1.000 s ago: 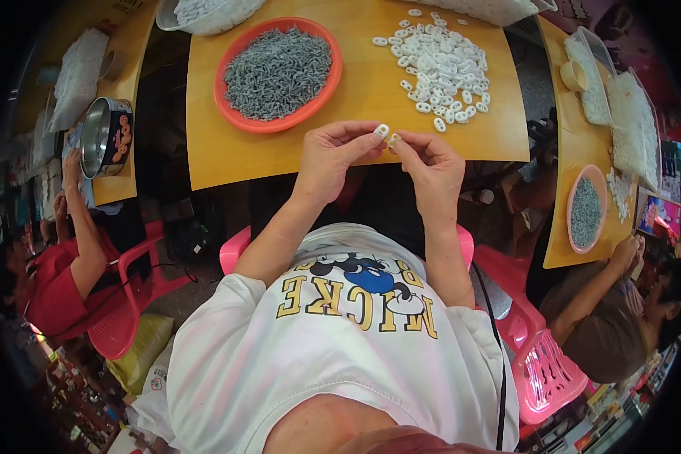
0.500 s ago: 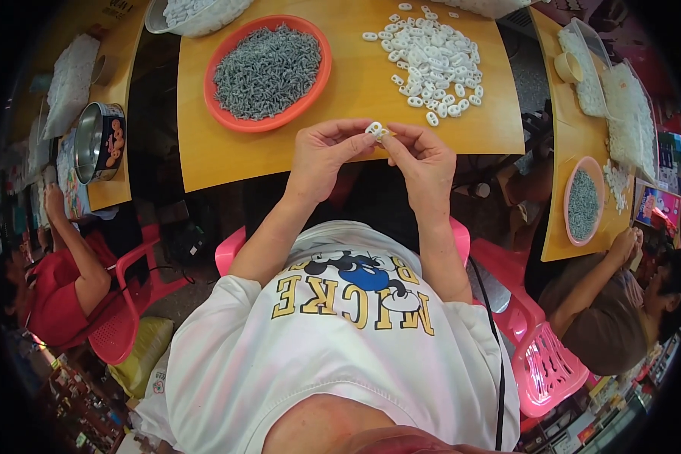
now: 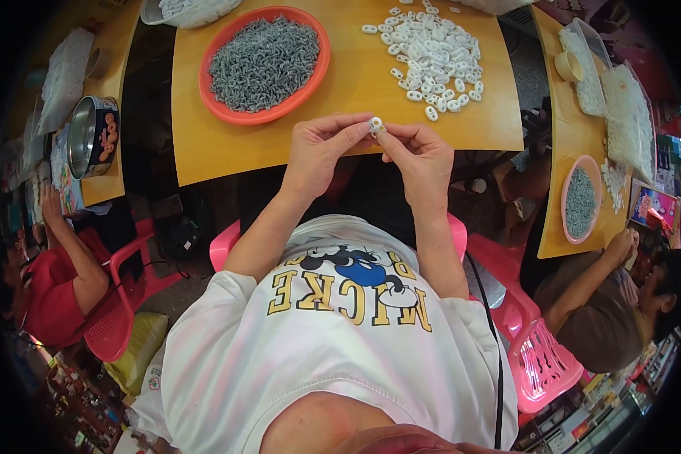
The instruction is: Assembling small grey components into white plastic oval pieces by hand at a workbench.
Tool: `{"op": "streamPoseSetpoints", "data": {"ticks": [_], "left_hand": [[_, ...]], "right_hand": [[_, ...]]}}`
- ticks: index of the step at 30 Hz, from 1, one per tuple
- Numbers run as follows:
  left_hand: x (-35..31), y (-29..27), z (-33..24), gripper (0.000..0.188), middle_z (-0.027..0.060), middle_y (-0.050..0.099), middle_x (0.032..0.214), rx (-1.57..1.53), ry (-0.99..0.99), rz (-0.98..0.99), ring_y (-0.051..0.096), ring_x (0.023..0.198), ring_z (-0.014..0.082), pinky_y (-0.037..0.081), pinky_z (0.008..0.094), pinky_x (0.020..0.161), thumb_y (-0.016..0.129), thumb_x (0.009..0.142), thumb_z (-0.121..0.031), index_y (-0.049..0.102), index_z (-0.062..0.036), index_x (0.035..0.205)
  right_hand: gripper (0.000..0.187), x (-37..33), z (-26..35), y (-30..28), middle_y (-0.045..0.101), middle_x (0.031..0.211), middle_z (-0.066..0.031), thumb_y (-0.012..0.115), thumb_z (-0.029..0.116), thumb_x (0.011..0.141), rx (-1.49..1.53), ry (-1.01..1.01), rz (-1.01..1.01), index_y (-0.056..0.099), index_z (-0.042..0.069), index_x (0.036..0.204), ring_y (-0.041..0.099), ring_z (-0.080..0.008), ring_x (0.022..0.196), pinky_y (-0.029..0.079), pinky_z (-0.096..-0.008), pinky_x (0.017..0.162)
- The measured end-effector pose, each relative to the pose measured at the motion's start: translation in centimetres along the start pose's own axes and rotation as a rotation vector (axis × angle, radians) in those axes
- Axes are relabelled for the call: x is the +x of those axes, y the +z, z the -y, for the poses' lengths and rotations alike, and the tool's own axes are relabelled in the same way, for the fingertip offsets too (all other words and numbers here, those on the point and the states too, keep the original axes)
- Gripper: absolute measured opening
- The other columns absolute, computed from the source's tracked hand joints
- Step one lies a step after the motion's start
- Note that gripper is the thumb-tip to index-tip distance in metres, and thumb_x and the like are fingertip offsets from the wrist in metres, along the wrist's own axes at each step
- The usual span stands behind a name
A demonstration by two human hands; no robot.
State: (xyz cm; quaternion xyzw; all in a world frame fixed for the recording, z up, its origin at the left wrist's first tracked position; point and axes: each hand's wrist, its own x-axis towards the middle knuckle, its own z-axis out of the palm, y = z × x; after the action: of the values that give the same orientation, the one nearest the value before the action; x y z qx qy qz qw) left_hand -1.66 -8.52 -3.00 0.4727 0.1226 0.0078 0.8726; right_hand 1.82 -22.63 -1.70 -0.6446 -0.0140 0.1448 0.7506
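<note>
Just over the table's near edge, both hands meet at a small white plastic piece with two holes (image 3: 376,123). My left hand (image 3: 319,155) pinches it between thumb and fingertips. From the other side, the thumb and index finger of my right hand (image 3: 420,159) grip the same piece. Fingertips partly cover it, so I cannot tell whether anything sits in its holes. Beyond my right hand lies a loose pile of similar white oval two-hole pieces (image 3: 435,57). Beyond my left hand stands a red-orange bowl (image 3: 227,113) heaped with small grey screw-like pieces (image 3: 265,64).
The yellow wooden table (image 3: 234,155) spans the front. Clear tubs of white pieces (image 3: 197,17) stand at its far edge. A round metal tin (image 3: 91,140) is on the left table. Co-workers sit on both sides; a pink bowl of grey pieces (image 3: 580,200) is at right.
The white piece has turned between my fingertips and looks narrower now. Both hands stay pinched on it in nearly the same place. The whole view has shifted slightly.
</note>
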Motion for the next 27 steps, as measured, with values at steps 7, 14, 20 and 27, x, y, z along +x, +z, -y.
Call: {"op": "streamPoseSetpoints", "data": {"ticks": [7,14,20,27], "left_hand": [[0.02,0.14,-0.03,0.017,0.0142,0.063,0.095,-0.049,-0.037,-0.057,0.063,0.084,0.0191,0.055,0.0318,0.075,0.057,0.084,-0.002,0.062,0.0051,0.098],[0.05,0.06,0.11,0.017,0.0138,0.064,0.093,-0.028,-0.036,-0.081,0.063,0.082,0.0184,0.054,0.0307,0.074,0.058,0.083,-0.003,0.062,0.0051,0.098],[0.22,0.07,0.01,0.018,0.0133,0.064,0.093,-0.089,-0.052,-0.104,0.063,0.082,0.0184,0.054,0.0295,0.073,0.058,0.084,-0.003,0.061,0.0050,0.099],[-0.14,0.64,-0.63,0.021,0.0132,0.064,0.093,0.037,0.018,-0.096,0.063,0.083,0.0181,0.053,0.0291,0.076,0.060,0.082,-0.001,0.059,0.0058,0.102]], "right_hand": [[0.012,-0.02,0.16,0.16,0.065,0.077,-0.0079,0.067,-0.001,0.076,-0.004,0.002,0.001,0.063,-0.004,0.087,0.056,-0.0069,0.059,0.044,-0.0167,0.054],[0.012,-0.05,0.04,0.13,0.064,0.075,-0.0081,0.067,-0.001,0.076,0.023,0.009,-0.007,0.063,-0.005,0.087,0.055,-0.0070,0.058,0.043,-0.0168,0.054],[0.015,-0.15,0.05,-0.04,0.064,0.074,-0.0071,0.066,-0.002,0.076,-0.002,0.019,-0.005,0.062,-0.005,0.090,0.055,-0.0074,0.059,0.043,-0.0168,0.054],[0.021,0.41,-0.46,-0.58,0.060,0.077,-0.0008,0.059,0.000,0.081,0.053,-0.055,-0.005,0.062,-0.001,0.102,0.056,-0.0048,0.071,0.044,-0.0166,0.063]]}}
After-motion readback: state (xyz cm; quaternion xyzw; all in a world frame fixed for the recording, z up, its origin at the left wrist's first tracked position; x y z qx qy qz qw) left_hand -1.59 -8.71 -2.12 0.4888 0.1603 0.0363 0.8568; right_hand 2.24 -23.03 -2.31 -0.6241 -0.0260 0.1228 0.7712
